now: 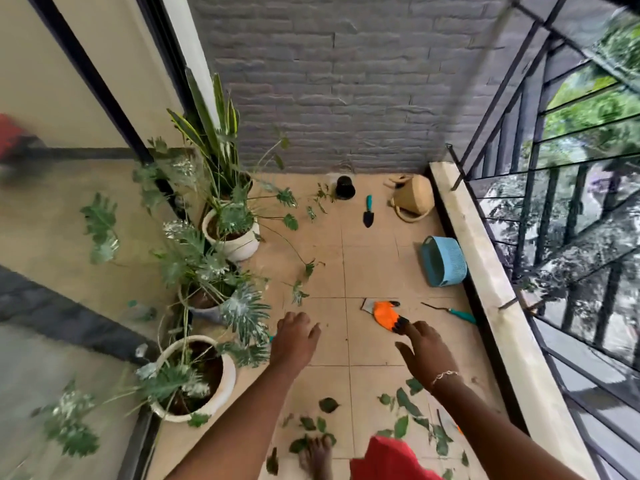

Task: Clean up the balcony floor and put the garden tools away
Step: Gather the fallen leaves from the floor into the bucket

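Observation:
An orange gardening glove [385, 314] with black claw tips lies on the tiled floor. My right hand [426, 351] reaches toward it with spread fingers, its fingertips just short of the claws. My left hand [294, 339] hovers over the floor, fingers loosely bent, holding nothing. A teal-handled trowel [368, 213] lies near the back wall. A thin teal-handled tool [452, 310] lies by the right ledge. Cut green leaves [408, 407] are scattered on the tiles near my bare foot [316, 457].
A blue plastic basket [444, 260] lies on its side by the ledge. A tan watering can [414, 199] and a tipped black pot [345, 187] sit at the back. Potted plants [194, 375] line the left glass door. A metal railing [554, 216] bounds the right.

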